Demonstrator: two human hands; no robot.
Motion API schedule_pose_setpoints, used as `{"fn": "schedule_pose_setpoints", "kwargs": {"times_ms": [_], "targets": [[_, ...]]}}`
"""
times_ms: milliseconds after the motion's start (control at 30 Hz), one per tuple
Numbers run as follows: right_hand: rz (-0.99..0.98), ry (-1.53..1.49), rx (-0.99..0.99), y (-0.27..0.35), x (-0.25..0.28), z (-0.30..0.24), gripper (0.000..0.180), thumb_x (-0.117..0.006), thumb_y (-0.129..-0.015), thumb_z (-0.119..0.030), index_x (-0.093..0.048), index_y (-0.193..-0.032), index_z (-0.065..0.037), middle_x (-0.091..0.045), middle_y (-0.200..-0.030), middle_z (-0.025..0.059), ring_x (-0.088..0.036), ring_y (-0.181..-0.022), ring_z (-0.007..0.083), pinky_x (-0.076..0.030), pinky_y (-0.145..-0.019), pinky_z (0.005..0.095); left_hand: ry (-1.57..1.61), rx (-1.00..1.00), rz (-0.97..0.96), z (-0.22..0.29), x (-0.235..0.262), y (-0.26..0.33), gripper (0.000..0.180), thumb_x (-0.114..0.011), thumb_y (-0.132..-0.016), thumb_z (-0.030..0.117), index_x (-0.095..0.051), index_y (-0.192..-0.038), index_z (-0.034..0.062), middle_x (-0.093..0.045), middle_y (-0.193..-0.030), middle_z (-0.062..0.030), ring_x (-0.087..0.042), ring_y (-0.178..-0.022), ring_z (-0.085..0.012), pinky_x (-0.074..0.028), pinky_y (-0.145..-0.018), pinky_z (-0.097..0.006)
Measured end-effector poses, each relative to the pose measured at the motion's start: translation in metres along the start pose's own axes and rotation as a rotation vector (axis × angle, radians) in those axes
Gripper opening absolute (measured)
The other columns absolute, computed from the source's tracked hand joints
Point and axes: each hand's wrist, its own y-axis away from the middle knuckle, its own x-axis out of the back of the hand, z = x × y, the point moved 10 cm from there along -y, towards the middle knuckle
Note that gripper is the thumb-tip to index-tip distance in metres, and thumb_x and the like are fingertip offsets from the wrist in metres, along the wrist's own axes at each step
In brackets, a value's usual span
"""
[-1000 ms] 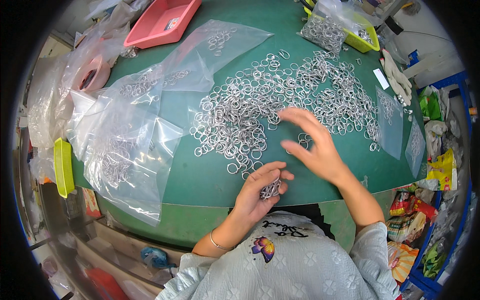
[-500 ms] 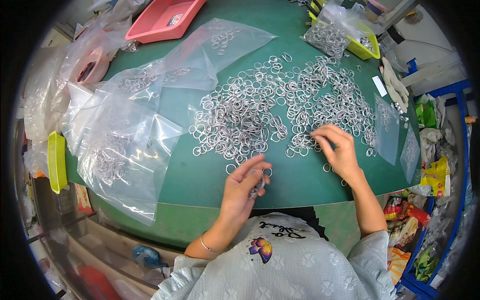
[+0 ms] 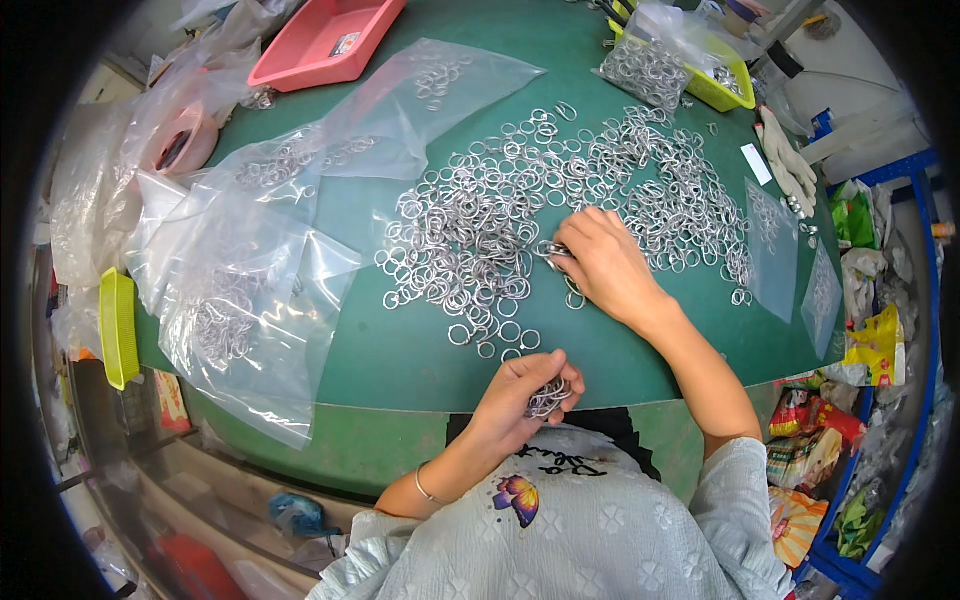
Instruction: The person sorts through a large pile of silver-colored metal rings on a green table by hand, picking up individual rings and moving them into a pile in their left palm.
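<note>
Smooth green bench: left hand, lower centre, curls around round silver metal rings, which overfilling might spill; right hand, centre, pinches others

Left hand sat low and close in, fingers curled like cup. Right hand was farther out, back side up, fingers bent down. Left forearm and right forearm both slanted inward.
</note>
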Motion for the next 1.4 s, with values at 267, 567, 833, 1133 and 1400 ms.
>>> {"fn": "schedule_pose_setpoints", "kwargs": {"times_ms": [267, 567, 833, 1133, 1400], "targets": [[0.251, -0.541, -0.282, 0.048, 0.026, 0.054, 0.019, -0.071, -0.079, -0.01, -0.065, -0.094, 0.0, -0.06, -0.068, 0.0049, -0.053, -0.059, 0.0107, -0.044, -0.057, 0.0246, -0.069, -0.036, 0.094, 0.006, 0.006, 0.0, 0.034, -0.053, -0.095, 0.031, -0.063, -0.079, 0.0028, -0.062, -0.08, -0.0088, -0.061, -0.069, -0.0168, -0.047, -0.048, -0.023], [0.221, -0.494, -0.412, 0.07, 0.039, 0.058, 0.015, -0.069, -0.079, -0.007, -0.065, -0.091, 0.001, -0.057, -0.065, 0.0076, -0.048, -0.055, 0.0111, -0.04, -0.052, 0.0284, -0.074, -0.017, 0.057, 0.001, 0.003, 0.001, 0.041, -0.048, -0.097, 0.03, -0.059, -0.069, 0.0023, -0.058, -0.075, -0.0137, -0.059, -0.068, -0.0216, -0.047, -0.049, -0.027], [0.228, -0.583, -0.354, 0.085, 0.049, 0.042, 0.031, -0.064, -0.074, 0.01, -0.06, -0.103, 0.0, -0.053, -0.076, 0.0089, -0.052, -0.064, 0.0186, -0.044, -0.061, 0.0301, -0.092, -0.04, 0.07, 0.007, 0.003, 0.003, 0.04, -0.049, -0.096, 0.029, -0.058, -0.067, 0.0027, -0.057, -0.071, -0.0135, -0.056, -0.063, -0.0206, -0.045, -0.049, -0.028], [0.319, -0.437, -0.355, 0.096, 0.047, 0.066, 0.015, -0.063, -0.078, 0.005, -0.065, -0.093, 0.003, -0.058, -0.079, 0.009, -0.055, -0.064, 0.0159, -0.044, -0.059, 0.028, -0.119, -0.033, 0.158, 0.008, 0.006, 0.004, 0.032, -0.05, -0.095, 0.029, -0.065, -0.091, 0.0007, -0.062, -0.078, -0.0116, -0.057, -0.064, -0.0177, -0.047, -0.05, -0.027], [0.3, -0.701, -0.462, 0.111, 0.035, 0.076, 0.008, -0.065, -0.083, -0.003, -0.066, -0.088, 0.002, -0.061, -0.078, 0.0042, -0.054, -0.064, 0.0077, -0.043, -0.056, 0.0227, -0.136, -0.079, 0.138, 0.009, 0.003, 0.002, 0.036, -0.05, -0.095, 0.027, -0.057, -0.115, -0.0027, -0.064, -0.095, -0.0137, -0.06, -0.077, -0.0194, -0.052, -0.058, -0.028]]}}
